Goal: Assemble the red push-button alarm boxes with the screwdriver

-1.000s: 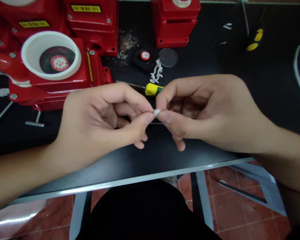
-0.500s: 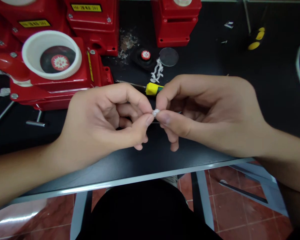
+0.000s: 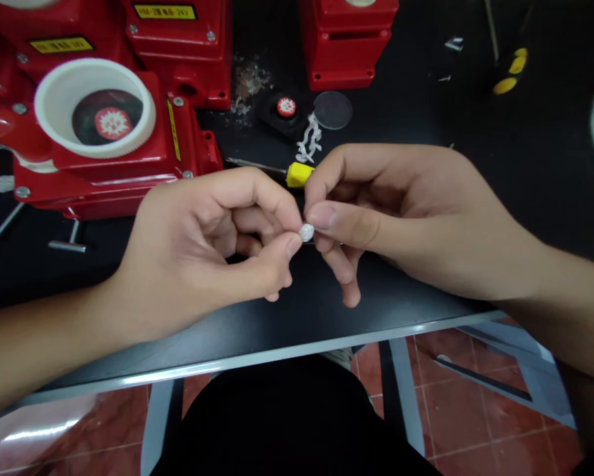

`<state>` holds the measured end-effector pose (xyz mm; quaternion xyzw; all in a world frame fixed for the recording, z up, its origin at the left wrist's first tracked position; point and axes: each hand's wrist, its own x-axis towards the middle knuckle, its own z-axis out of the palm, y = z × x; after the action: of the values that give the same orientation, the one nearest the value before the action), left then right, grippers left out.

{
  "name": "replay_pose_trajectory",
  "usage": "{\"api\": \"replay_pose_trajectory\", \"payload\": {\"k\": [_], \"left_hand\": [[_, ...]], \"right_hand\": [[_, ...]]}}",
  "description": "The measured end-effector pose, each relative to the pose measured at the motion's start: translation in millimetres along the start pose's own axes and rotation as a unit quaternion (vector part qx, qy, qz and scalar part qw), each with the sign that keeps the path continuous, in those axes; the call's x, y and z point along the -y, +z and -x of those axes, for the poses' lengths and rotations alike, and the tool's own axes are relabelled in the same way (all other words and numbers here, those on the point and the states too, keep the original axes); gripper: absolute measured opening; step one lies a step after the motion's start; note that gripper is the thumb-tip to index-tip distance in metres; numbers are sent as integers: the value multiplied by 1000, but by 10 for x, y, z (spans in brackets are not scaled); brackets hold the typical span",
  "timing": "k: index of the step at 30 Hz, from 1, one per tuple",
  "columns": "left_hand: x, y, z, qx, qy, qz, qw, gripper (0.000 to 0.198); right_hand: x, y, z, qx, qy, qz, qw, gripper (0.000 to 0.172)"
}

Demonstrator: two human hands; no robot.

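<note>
The right thumb sits higher than in the earlier frame, baring more of the white lump at the frame's centre. The left hand pinches it between thumb and index fingertip, probably because so small a piece leaves no room for a fuller grip. The right hand, fingers curled, meets its other side; whether it grips or merely touches, I cannot tell. Just above centre, the screwdriver lies on the tabletop, likely to free both hands.

Red-tile flr, clear disc nr red box, prob. screws
</note>
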<state>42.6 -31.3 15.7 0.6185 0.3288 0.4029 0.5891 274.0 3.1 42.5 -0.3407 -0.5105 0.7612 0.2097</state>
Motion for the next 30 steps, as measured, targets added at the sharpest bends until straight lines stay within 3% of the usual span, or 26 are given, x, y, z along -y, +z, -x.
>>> {"api": "replay_pose_trajectory", "payload": {"k": [5, 12, 24, 27, 30], "left_hand": [[-5, 7, -3, 2, -14, 8, 1000, 20], [1, -13, -16, 14, -13, 36, 999, 21], [16, -12, -32, 13, -21, 4, 1000, 25], [38, -15, -27, 32, -11, 19, 999, 28], [18, 4, 0, 9, -41, 10, 999, 20]], "right_hand": [[-2, 32, 7, -2, -30, 29, 999, 38], [-5, 35, 53, 5, -40, -17, 999, 32], [12, 48, 32, 3, -10, -17, 1000, 31], [8, 50, 19, -19, -29, -14, 999, 31], [-11, 31, 19, -52, -73, 6, 996, 32]]}}
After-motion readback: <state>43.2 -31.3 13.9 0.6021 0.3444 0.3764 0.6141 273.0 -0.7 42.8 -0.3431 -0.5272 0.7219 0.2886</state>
